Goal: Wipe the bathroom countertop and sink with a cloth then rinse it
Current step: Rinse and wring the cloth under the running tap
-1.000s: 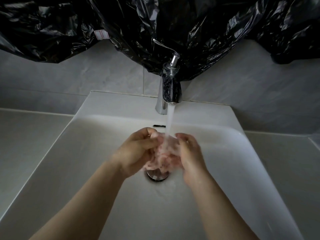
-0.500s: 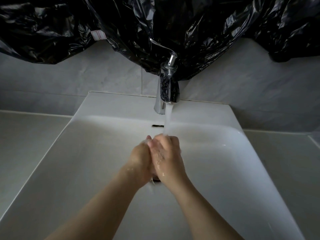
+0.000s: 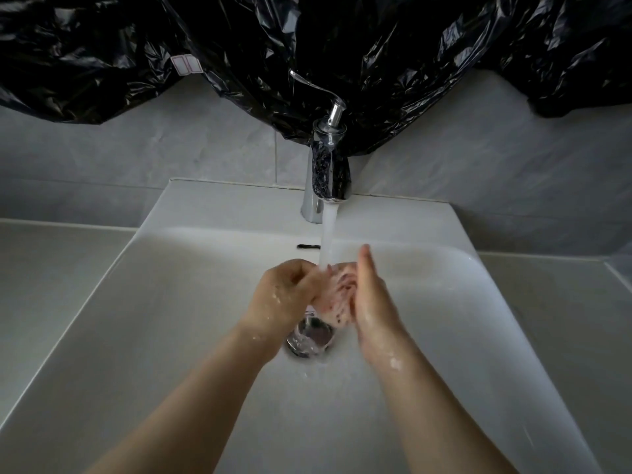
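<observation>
1. Your left hand [image 3: 289, 290] is curled closed around the left side of the cloth [image 3: 337, 295], knuckles up, with water drops on its back and wrist.
2. Your right hand [image 3: 371, 302] is flat, fingers straight and together, pointing toward the far wall — its palm presses against the right side of the cloth rather than wrapping it.
3. The cloth is a pale, pinkish, wet bundle sandwiched between your two hands, over the middle of the sink [image 3: 171, 336] and just above the drain [image 3: 309, 340].
4. The stream of water [image 3: 328, 237] falls from the tap [image 3: 328, 176] and lands on the top of the cloth, right where your left fingers meet it.
5. The drain is a round metal ring, partly hidden behind the cloth and your left hand; water is pooling over it.
6. The tap stands at the far edge of the sink in the centre, its thin lever [image 3: 314, 85] angled up and to the left.
7. The countertop [image 3: 51, 268] stretches to the left and right of the sink.
8. Black plastic sheeting [image 3: 376, 46] hangs crumpled across the far wall above the grey tiles [image 3: 171, 155] — a small white label [image 3: 186, 65] sits on it toward the left.
</observation>
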Available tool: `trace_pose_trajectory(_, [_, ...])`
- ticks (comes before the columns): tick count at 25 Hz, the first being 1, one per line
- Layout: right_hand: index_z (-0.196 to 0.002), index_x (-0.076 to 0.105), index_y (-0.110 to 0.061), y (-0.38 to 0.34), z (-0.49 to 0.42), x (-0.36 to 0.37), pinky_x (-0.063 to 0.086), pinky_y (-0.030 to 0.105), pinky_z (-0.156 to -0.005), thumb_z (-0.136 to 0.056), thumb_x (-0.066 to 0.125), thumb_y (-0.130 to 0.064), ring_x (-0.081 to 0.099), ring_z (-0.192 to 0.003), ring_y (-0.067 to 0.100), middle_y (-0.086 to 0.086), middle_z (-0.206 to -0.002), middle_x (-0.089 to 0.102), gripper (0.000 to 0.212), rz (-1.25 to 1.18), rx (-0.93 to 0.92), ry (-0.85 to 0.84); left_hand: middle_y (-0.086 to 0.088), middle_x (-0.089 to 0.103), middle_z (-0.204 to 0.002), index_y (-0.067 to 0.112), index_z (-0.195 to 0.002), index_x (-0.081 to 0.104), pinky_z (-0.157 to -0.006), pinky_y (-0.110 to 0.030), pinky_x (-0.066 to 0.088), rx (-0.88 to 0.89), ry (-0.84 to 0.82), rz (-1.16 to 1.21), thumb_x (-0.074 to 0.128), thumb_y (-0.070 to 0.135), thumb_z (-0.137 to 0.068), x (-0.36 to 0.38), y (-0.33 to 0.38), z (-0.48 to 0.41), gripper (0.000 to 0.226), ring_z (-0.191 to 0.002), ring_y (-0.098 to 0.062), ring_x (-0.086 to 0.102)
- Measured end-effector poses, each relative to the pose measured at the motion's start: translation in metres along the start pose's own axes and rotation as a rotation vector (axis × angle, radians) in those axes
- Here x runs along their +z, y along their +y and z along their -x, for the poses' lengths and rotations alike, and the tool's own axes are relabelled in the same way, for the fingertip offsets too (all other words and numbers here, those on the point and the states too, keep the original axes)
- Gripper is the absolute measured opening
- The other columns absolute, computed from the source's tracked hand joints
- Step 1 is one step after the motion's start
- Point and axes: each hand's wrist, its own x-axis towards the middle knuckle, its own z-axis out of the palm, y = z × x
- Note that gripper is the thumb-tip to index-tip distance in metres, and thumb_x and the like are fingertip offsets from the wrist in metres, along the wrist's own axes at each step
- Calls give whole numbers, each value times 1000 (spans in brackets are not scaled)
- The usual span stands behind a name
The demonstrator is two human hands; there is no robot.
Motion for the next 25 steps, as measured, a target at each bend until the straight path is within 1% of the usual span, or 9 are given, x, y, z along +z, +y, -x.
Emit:
trace_pose_trajectory(2, [-92,69,-11,-4,2,-11,50,21,-56,-93,41,-50,70,-75,18,10,-84,72,48,10,-24,-84,-5,64,-67,6,-74,63,-64,-25,49,11,36,96,54,5,-88,-12,3,-3,17,-64,-16,58])
trace_pose_trajectory(5, [-109,61,-16,0,9,-6,51,14,-70,-80,72,-28,66,-89,4,-3,-97,69,33,187,-150,-250,-8,66,-73,5,-79,61,-65,-30,53,-48,-17,508,45,2,-92,-23,6,-11,21,-67,-21,62])
trace_pose_trajectory(8, [-78,62,-24,-3,14,3,41,6,-56,-82,66,-29,58,-63,-6,-17,-65,61,8,280,-314,-85,-7,67,-78,6,-89,59,-68,-27,53,-43,-98,575,45,2,-92,-30,12,-9,15,-71,-17,64])
trace_pose_trajectory(11, [-72,63,-15,-7,13,-2,43,15,-53,-83,62,-20,56,-58,6,-8,-64,63,12,198,-329,66,-12,60,-92,12,-98,54,-70,-30,50,-67,-12,214,60,13,-88,-29,9,-6,12,-73,-18,60])
trace_pose_trajectory(14, [-70,50,-6,-7,13,-5,41,19,-47,-78,62,-18,53,-49,11,-1,-55,59,19,170,-285,96,-2,50,-98,22,-95,54,-77,-29,42,143,227,-622,67,34,-79,-21,2,-2,24,-84,-18,51])
trace_pose_trajectory(16, [-77,50,-3,-6,12,-6,45,19,-47,-80,66,-23,58,-46,13,0,-50,58,26,22,-153,-32,-3,58,-87,17,-86,60,-73,-30,48,109,61,-432,63,39,-80,-17,7,4,23,-80,-22,56])
trace_pose_trajectory(19, [-102,54,11,-4,7,-6,50,41,-74,-75,62,-32,61,-72,36,27,-77,58,51,-210,-17,-301,-2,67,-79,12,-89,63,-62,-24,53,-52,-221,-109,64,34,-84,-15,9,7,22,-67,-14,64])
trace_pose_trajectory(22, [-72,68,-14,-7,6,-10,42,37,-79,-72,58,-24,57,-77,24,5,-70,63,14,-165,-96,-299,-9,63,-72,4,-78,62,-66,-33,47,-42,-28,-120,57,8,-86,-25,5,-4,10,-66,-23,57])
trace_pose_trajectory(25, [-67,58,-14,-9,3,-14,42,30,-69,-87,60,-18,56,-70,19,4,-64,61,21,15,-232,-93,-21,61,-87,-1,-89,61,-74,-37,49,-188,-40,273,46,9,-93,-31,8,-8,19,-78,-29,56])
